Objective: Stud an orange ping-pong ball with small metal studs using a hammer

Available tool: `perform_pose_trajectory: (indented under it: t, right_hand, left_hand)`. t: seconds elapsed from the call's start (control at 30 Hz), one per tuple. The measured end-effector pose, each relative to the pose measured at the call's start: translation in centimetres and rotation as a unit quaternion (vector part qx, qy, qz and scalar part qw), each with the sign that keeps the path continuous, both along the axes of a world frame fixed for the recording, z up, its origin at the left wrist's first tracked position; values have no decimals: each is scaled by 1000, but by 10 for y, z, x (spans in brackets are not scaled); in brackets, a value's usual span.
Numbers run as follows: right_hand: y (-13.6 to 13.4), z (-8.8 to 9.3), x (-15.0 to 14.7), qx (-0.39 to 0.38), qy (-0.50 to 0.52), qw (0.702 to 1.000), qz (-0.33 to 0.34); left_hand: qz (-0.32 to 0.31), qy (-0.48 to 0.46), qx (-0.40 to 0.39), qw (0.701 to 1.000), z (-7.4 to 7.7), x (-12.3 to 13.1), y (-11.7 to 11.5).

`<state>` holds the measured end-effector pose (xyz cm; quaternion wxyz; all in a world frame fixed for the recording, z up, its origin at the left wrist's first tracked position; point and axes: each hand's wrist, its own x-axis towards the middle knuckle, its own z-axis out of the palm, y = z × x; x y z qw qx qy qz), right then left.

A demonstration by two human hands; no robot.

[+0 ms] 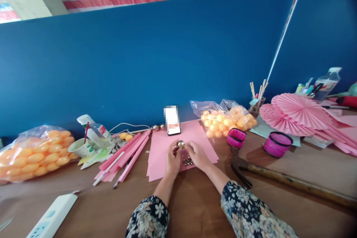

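Note:
My left hand (174,157) is closed around a shiny metal ball (180,144), which shows at its fingertips above the pink paper (159,156). From the other side my right hand (197,154) comes close to the ball, its fingers bent and pressed together. Whatever lies in those right fingertips is too small to make out. Between my wrists a cluster of small shiny metal balls (187,161) rests on the paper. A phone (173,121) with a blurred screen stands behind my hands, and larger metal balls (158,127) sit to its left.
Bags of orange balls (36,156) flank the paper, one more bag (223,121) at right. Pink paper strips (125,154), a cup (82,148) and a bottle (95,130) stand left. A hammer (279,176), magenta bands (278,144) and paper fans (298,113) lie right. A power strip (52,215) is front left.

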<state>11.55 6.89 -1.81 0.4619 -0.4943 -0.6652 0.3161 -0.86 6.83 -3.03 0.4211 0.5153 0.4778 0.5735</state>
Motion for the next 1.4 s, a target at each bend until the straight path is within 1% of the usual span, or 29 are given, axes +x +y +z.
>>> perform_pose_trajectory:
  t: [0.17, 0.6, 1.23, 1.4]
  right_hand:
    - [0, 0, 0, -1, -1, 1000, -2]
    - [0, 0, 0, 0, 13, 1000, -7]
    - [-3, 5, 0, 0, 28, 999, -17]
    - [-2, 3, 0, 1, 23, 1000, -15]
  left_hand:
    - [-4, 5, 1, 1000, 2, 0, -2]
    - [2, 7, 1, 1000, 0, -1, -1]
    - [5, -7, -9, 1000, 7, 3, -3]
    - [4, -2, -5, 1000, 4, 2, -2]
